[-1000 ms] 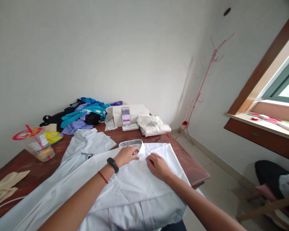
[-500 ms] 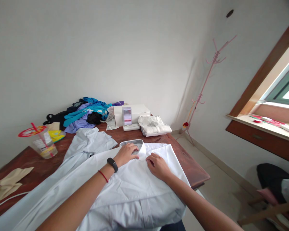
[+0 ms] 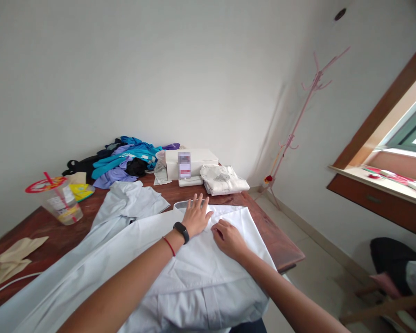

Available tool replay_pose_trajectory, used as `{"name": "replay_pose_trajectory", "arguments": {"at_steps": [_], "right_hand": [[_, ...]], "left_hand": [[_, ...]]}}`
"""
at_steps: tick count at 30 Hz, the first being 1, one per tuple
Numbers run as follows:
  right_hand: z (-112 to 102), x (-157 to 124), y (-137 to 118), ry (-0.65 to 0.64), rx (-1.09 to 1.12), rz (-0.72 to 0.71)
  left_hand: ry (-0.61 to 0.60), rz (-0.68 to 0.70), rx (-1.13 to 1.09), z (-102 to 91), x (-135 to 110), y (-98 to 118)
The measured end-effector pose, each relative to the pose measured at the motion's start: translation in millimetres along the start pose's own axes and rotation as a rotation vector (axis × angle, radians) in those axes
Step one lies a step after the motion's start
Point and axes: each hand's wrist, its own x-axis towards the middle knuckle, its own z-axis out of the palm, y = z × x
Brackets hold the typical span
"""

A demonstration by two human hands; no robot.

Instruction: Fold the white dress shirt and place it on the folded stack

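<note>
White shirt [image 3: 194,270]: spread over the table at the lower centre of the frame, buttonless expanse uppermost, with creases running across it and its near edge hanging in soft folds at the bottom.
Collar [image 3: 180,206]: at the centre of the frame, just below the middle, partly covered by fingers.
Left hand [image 3: 196,218]: open, palm down, fingers fanned out over the collar and the cloth beside it, gripping nothing.
Left wrist: a black band [image 3: 181,232] and, lower on the forearm, a thin red cord [image 3: 168,246].
Right hand [image 3: 227,237]: lies on the shirt just right of the left hand, fingers curled under; whether cloth is pinched in them, I cannot tell.
Table [image 3: 282,245]: dark reddish wood, its corner bare at right of centre.
Drink cup [image 3: 64,208]: clear, red-rimmed, with a red straw, at the left.
Clothes heap [image 3: 128,159]: blue, lilac and black, left of centre against the wall.
White box [image 3: 203,159]: centre, behind an upright phone [image 3: 185,165] whose screen is blurred.
Folded white garment [image 3: 223,180]: right of the phone.
Coat stand [image 3: 303,108]: pink, upper right.
</note>
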Motion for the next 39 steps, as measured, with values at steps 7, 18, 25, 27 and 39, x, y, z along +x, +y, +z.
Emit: {"name": "replay_pose_trajectory", "arguments": {"at_steps": [7,18,25,27,39], "right_hand": [[-0.6,0.5,0.5,-0.005,0.024,-0.005],[-0.8,0.4,2.2,-0.001,0.035,-0.017],[0.0,-0.3,2.6,-0.005,0.042,-0.009],[0.1,-0.6,1.9,-0.008,0.048,0.004],[-32.2,44.8,-0.5,-0.161,-0.016,0.000]], "left_hand": [[-0.102,-0.025,0.033,17.3,14.5,-17.9],[-0.192,-0.086,0.001,29.5,17.5,-26.5],[-0.119,-0.084,-0.039,20.9,17.9,-24.8],[-0.072,-0.073,-0.046,14.9,18.1,-22.4],[-0.035,-0.071,-0.092,12.9,24.7,-27.9]]}}
